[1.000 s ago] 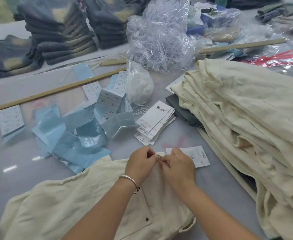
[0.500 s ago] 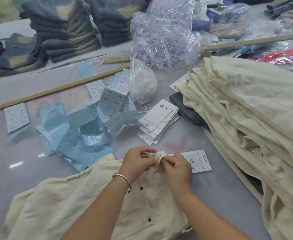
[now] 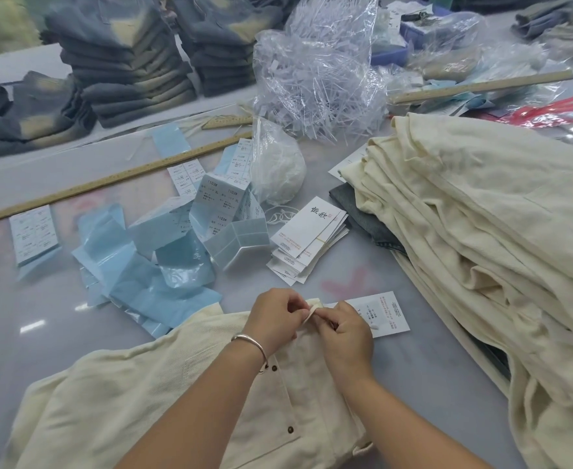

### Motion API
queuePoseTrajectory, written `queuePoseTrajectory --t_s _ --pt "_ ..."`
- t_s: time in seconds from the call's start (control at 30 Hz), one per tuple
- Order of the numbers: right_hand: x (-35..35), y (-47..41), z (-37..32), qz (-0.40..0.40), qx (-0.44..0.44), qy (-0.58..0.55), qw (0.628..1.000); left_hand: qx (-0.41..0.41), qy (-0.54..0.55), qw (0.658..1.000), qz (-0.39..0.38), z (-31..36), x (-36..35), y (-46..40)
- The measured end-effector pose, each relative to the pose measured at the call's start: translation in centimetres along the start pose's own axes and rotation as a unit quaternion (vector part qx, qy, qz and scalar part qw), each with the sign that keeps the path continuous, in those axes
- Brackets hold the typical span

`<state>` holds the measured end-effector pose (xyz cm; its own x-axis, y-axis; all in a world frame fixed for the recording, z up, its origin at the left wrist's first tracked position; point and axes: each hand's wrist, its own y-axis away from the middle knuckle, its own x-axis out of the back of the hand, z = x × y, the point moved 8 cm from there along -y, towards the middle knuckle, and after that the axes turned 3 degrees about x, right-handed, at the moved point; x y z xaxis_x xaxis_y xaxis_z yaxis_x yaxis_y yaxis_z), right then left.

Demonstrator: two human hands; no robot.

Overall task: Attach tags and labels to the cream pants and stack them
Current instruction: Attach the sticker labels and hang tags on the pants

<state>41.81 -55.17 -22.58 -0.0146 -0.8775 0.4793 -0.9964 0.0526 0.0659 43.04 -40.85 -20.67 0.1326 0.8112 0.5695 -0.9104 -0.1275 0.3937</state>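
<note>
One pair of cream pants (image 3: 136, 394) lies flat on the table in front of me, waistband toward the far side. My left hand (image 3: 273, 318) and my right hand (image 3: 344, 336) meet at the waistband, both pinching a small cream belt loop (image 3: 312, 308) between fingertips. A white hang tag (image 3: 385, 313) lies just beyond my right hand, partly hidden by it. A fanned pile of white hang tags (image 3: 309, 238) lies further back. To the right is a tall stack of cream pants (image 3: 481, 238).
Blue backing sheets (image 3: 136, 275) and size-sticker sheets (image 3: 220, 201) litter the table's left middle. A bag of clear plastic fasteners (image 3: 319, 72), a bag of white string (image 3: 278, 164), wooden rulers (image 3: 109, 179) and stacks of grey-blue folded jeans (image 3: 126, 59) sit behind.
Both hands have stayed at the waistband, working the belt loop; the loop now sticks up between the fingertips. The view shifted slightly, and the hang tag shows more beside my right hand.
</note>
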Motion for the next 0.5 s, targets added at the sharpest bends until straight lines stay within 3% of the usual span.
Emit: queuePoseTrajectory --t_s 0.2,0.33,0.5 --pt "-0.3 -0.4 0.1 -0.034 -0.01 0.059 0.998 -0.038 -0.196 0.98 -0.022 1.6 -0.6 -0.5" --pt "-0.6 -0.3 -0.3 -0.029 -0.01 0.106 0.994 -0.049 -0.242 0.969 -0.005 2.3 -0.1 -0.7" --pt "-1.1 0.4 -1.8 0.024 0.064 0.152 0.986 -0.073 -0.314 0.947 0.013 2.6 0.7 -0.9"
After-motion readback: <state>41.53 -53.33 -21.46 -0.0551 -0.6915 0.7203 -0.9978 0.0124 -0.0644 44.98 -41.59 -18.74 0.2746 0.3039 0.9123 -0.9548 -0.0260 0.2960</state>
